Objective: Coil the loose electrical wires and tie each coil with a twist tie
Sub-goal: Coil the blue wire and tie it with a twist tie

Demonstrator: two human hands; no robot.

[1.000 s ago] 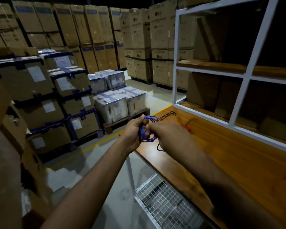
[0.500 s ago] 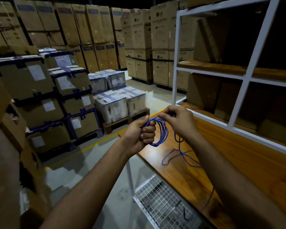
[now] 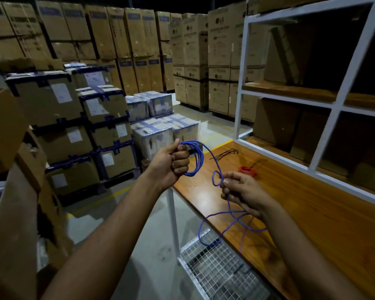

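Head view showed the person standing at the end of a wooden shelf board [image 3: 301, 213] set in a white metal rack [image 3: 325, 131]. The left hand [image 3: 171, 164] was fisted around a coil of blue wire [image 3: 195, 159], several loops gathered in its curled fingers and held up off the board's near corner. From that coil the wire ran in a wide arc to the right hand [image 3: 245, 194], whose fingers curled around the loose strand, with a small kink loop just beside the fingertips. Past that hand the free wire trailed in slack loops over the board's edge and down toward a wire mesh shelf [image 3: 221, 271]. Farther along the board lay a small red wire bundle [image 3: 247, 171] and, well apart from it, some thin dark ties [image 3: 225, 153]. Stacked cardboard cartons [image 3: 121, 40] filled the warehouse floor behind.
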